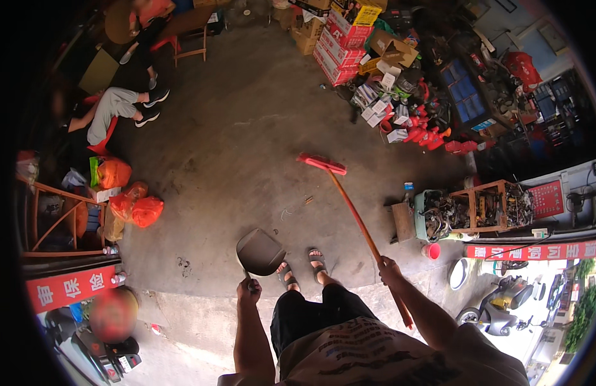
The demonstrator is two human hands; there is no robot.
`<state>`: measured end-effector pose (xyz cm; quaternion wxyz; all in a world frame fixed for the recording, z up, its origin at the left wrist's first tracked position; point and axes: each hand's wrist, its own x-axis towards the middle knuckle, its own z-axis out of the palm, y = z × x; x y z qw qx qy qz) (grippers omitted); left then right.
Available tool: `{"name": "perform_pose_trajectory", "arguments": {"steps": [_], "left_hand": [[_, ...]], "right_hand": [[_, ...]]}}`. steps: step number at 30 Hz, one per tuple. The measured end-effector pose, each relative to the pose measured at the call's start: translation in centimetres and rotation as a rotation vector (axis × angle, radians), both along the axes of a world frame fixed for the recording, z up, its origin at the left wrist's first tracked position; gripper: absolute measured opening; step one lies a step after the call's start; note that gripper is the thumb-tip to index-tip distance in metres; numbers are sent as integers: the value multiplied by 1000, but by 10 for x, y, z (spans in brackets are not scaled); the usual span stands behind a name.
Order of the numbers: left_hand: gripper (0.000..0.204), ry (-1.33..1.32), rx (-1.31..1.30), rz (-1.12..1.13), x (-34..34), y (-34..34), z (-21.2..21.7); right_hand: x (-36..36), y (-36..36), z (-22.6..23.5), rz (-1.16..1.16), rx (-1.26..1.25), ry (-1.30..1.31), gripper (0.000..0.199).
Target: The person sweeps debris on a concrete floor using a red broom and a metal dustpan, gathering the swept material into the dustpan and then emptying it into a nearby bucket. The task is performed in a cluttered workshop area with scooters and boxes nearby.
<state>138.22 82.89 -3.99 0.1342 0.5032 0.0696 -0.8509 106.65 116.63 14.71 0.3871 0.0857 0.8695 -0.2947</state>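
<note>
Here, head view only:

Hidden or cut off: the person's own trunk and shoulders run out of the lower edge; the outer rim of the picture is black, and straight edges bend near it.
Hard to make out: the small debris on the floor ahead of the feet is too small to identify; the contents of the cluttered rack at right are a dark tangle of parts.
Left hand: fingers closed round the handle of the dark dustpan; the handle itself is hidden inside the grip.
Dustpan position: pan held low, just left of the sandalled feet, its wide mouth turned away from the person; whether it touches the floor cannot be told.
Right hand: fingers clamped on the orange shaft of the broom, below its midpoint; the end of the shaft passes behind the forearm.
Broom head: red, far out ahead on the concrete floor, shaft slanting back to the right hand.
Surroundings: red and white cartons stacked at upper right; orange bags at left; a seated person's legs at upper left; a scooter at lower right.
</note>
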Motion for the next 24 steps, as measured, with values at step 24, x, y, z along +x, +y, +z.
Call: {"name": "perform_pose_trajectory", "arguments": {"steps": [24], "left_hand": [[18, -93, 35, 48, -26, 14, -32]], "right_hand": [[104, 49, 19, 521, -36, -234, 31]]}}
